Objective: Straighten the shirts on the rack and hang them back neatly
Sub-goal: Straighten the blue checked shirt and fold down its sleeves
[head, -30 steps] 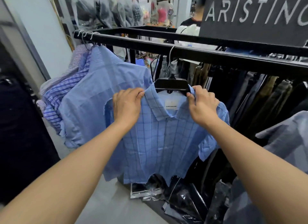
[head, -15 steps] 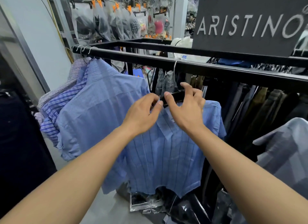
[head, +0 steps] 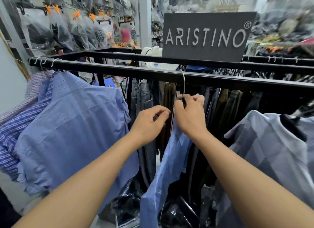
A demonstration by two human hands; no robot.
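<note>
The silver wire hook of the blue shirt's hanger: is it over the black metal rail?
Yes, the silver wire hook curves over the black metal rail above the right hand holding it.

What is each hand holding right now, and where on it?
Right hand grips the hanger of the blue shirt at its neck, below the hook on the rail. Left hand: fingers curled, hold unclear.
</note>
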